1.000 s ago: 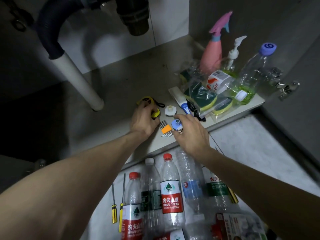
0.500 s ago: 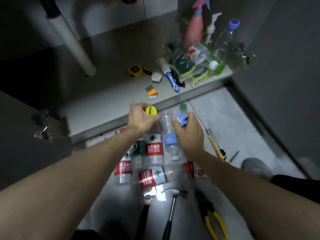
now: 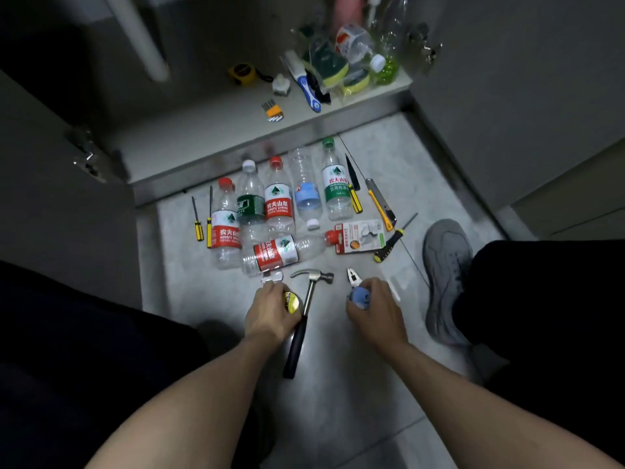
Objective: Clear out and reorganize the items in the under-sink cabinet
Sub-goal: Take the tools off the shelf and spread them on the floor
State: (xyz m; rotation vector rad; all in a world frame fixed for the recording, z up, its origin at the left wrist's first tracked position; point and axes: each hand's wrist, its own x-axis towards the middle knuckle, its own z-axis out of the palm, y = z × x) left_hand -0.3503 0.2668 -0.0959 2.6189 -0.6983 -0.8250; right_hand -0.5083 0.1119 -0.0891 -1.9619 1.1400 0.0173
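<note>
Low over the floor tiles (image 3: pixel 355 384), left hand (image 3: pixel 270 314) grips a small round yellow-and-black item (image 3: pixel 291 302) beside the hammer (image 3: pixel 306 306); right hand (image 3: pixel 377 311) clutches a rounded blue object (image 3: pixel 359 295), half hidden.

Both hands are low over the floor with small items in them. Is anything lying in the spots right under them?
Partly. The hammer lies between the two hands, its handle right beside the left hand and its yellow roll. Pliers lie partly under the right hand, which holds a blue item.
</note>
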